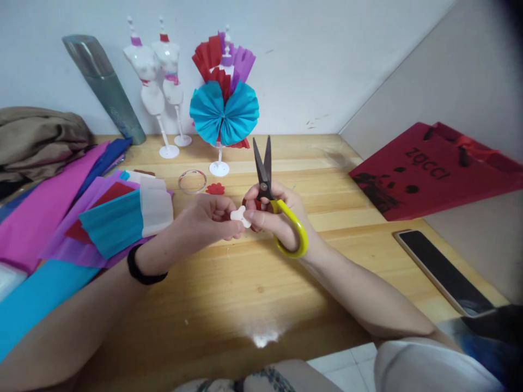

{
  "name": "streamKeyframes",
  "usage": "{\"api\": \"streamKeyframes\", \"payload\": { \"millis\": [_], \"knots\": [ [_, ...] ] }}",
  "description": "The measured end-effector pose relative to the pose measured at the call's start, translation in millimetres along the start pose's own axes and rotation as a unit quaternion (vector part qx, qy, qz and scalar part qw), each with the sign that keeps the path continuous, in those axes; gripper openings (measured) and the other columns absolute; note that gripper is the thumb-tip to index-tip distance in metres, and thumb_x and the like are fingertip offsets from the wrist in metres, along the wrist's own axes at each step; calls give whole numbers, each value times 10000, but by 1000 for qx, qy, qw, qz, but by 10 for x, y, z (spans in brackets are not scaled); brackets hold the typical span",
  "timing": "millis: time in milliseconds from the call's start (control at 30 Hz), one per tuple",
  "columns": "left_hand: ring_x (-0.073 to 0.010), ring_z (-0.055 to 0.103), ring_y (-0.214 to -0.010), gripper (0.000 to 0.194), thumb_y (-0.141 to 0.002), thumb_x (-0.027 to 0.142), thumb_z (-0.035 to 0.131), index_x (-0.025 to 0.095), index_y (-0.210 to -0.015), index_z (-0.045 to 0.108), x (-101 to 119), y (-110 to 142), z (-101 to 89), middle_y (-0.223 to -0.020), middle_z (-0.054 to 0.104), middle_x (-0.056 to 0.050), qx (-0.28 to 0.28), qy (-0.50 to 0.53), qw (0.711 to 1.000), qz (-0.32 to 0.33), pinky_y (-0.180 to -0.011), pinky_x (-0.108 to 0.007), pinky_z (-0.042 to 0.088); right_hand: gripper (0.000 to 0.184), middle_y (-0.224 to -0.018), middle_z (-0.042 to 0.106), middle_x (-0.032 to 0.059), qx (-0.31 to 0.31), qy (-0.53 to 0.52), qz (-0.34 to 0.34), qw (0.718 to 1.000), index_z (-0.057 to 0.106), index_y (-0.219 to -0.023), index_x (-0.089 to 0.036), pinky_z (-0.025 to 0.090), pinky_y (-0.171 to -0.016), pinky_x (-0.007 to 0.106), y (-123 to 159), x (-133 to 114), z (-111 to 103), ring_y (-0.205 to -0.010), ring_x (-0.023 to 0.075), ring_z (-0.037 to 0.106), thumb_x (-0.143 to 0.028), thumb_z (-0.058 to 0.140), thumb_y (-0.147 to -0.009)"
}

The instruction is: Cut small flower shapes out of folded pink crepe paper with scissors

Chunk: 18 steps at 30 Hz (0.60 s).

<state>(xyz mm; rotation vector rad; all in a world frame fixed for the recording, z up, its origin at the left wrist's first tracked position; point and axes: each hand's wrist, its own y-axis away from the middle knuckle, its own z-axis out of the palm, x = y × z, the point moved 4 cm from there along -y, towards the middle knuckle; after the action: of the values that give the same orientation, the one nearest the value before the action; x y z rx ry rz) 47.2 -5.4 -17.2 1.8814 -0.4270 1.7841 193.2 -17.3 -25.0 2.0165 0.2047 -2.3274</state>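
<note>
My left hand [208, 218], with a black band at the wrist, pinches a small white paper cutout [240, 216] with rounded lobes. My right hand [281, 212] is closed around a pair of scissors [266, 177], their dark blades parted and pointing away from me, one yellow loop hanging over the palm. The right thumb also touches the cutout's edge. Just beyond the hands lie a red scalloped paper piece [216, 188] and a clear ring of tape [192, 182]. A white mannequin stand [219, 168] wears a pleated blue paper bow [224, 113] with red and purple paper.
Two bare mannequins [153, 100] and a green bottle [114, 100] stand by the wall. Coloured crepe paper sheets [114, 220] and brown cloth [41, 141] fill the left side. At right are a red ZQCCI bag [433, 174] and a phone [443, 272].
</note>
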Motion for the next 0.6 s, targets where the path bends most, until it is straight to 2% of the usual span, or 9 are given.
{"api": "streamKeyframes", "payload": {
  "millis": [133, 367, 467, 533, 600],
  "knots": [
    [-134, 626, -598, 74, -651, 205, 758, 165, -668, 698, 37, 14, -18, -661, 707, -40, -4, 21, 1000, -13, -534, -225, 470, 347, -571, 551, -85, 19, -33, 30, 999, 580, -838, -191, 389, -417, 224, -8, 23, -9, -418, 68, 457, -283, 833, -618],
    [-122, 624, -548, 183, -706, 277, 739, 153, -598, 659, 9, 14, -29, -610, 696, -46, 53, 2, 998, -23, -537, -221, 499, 393, -581, 521, -88, 7, -29, 36, 999, 567, -849, -199, 395, -433, 229, -8, 37, 14, -431, 69, 450, -337, 858, -625],
    [-120, 625, -540, 167, -697, 263, 741, 146, -609, 658, 52, 30, -66, -588, 684, -34, 72, 5, 997, -18, -538, -219, 506, 363, -627, 522, -61, -27, 18, 9, 999, 573, -881, -200, 385, -461, 243, -11, -4, -27, -471, 83, 458, -440, 795, -724],
    [-118, 624, -529, 153, -695, 253, 740, 145, -619, 663, 116, 49, -111, -574, 684, -28, 94, 11, 996, 3, -541, -218, 514, 352, -679, 539, -26, -85, 77, -28, 993, 585, -882, -193, 372, -496, 252, -5, -53, -43, -538, 101, 465, -506, 722, -799],
    [-110, 617, -520, 141, -698, 240, 735, 143, -622, 669, 190, 74, -158, -566, 688, -25, 117, 3, 993, 27, -536, -208, 511, 390, -730, 541, -2, -127, 121, -77, 981, 587, -872, -186, 360, -531, 262, 9, -107, -61, -597, 117, 453, -560, 686, -818]
  ]
}}
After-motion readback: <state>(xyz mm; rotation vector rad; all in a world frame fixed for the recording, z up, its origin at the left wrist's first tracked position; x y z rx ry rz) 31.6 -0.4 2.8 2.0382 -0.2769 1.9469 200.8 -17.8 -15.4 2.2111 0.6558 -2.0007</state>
